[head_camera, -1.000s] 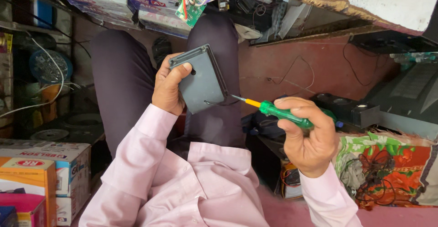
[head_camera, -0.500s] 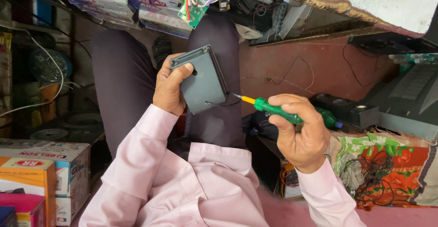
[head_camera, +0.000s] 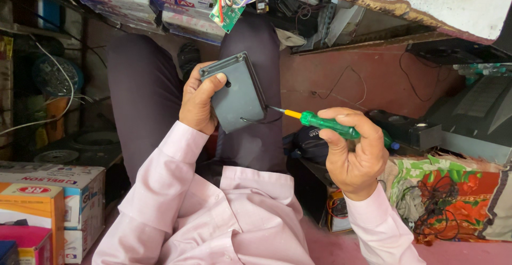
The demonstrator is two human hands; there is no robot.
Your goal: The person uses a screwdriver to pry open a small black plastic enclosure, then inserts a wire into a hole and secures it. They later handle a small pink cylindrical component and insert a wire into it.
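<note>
Open red floor (head_camera: 341, 83) at centre right gives passage — stacked boxes (head_camera: 48, 201) crowd lower left, black equipment (head_camera: 469, 115) blocks the right.

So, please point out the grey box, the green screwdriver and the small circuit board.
grey box (head_camera: 238, 97): head view, middle of its flat back.
green screwdriver (head_camera: 326, 125): head view, on the green handle.
circuit board (head_camera: 226, 13): head view, green lower corner under the coloured wires.

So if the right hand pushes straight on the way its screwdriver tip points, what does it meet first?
Most likely the grey plastic case held by the left hand. The right hand aims the green screwdriver at the case's right edge, tip about touching; depth is hard to judge.
</note>
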